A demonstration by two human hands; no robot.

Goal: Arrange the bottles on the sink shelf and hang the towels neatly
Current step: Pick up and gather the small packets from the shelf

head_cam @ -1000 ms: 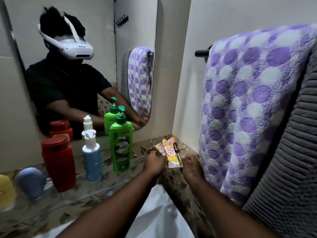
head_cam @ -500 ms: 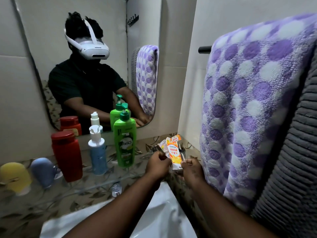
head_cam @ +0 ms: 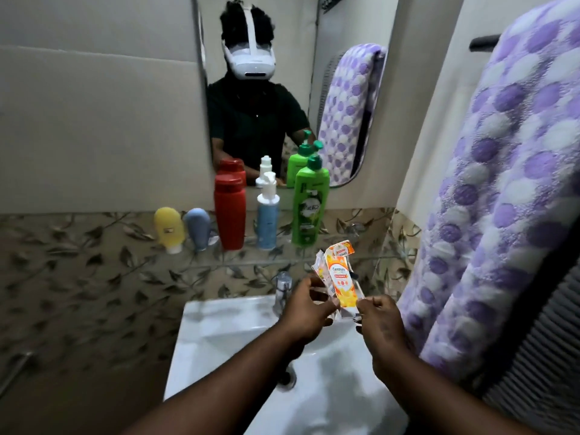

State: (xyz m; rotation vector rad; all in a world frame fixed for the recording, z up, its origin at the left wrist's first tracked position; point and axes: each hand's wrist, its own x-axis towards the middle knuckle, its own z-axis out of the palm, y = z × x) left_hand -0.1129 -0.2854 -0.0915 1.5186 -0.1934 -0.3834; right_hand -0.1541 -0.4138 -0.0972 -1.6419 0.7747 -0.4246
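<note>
My left hand [head_cam: 309, 306] and my right hand [head_cam: 378, 315] together hold an orange and yellow carton [head_cam: 340, 277] with its top flap open, above the white sink [head_cam: 226, 328]. On the glass shelf [head_cam: 219, 262] stand, from left to right, a yellow tube [head_cam: 169, 229], a blue tube [head_cam: 197, 227], a red bottle [head_cam: 229, 211], a blue pump bottle [head_cam: 267, 211] and a green pump bottle [head_cam: 309, 204]. A purple dotted towel [head_cam: 502, 199] hangs on a dark rail [head_cam: 483, 43] at the right, beside a grey ribbed towel [head_cam: 539, 365].
A mirror [head_cam: 282, 89] behind the shelf reflects the person, the bottles and the towel. A chrome tap [head_cam: 282, 290] rises at the sink's back edge. Leaf-patterned tiles [head_cam: 78, 277] cover the wall on the left. A metal bar [head_cam: 15, 372] sits low left.
The view has swung left and pulled back, so the sink and tap now show. Both hands have lifted the carton off the shelf corner and brought it toward me over the sink.
</note>
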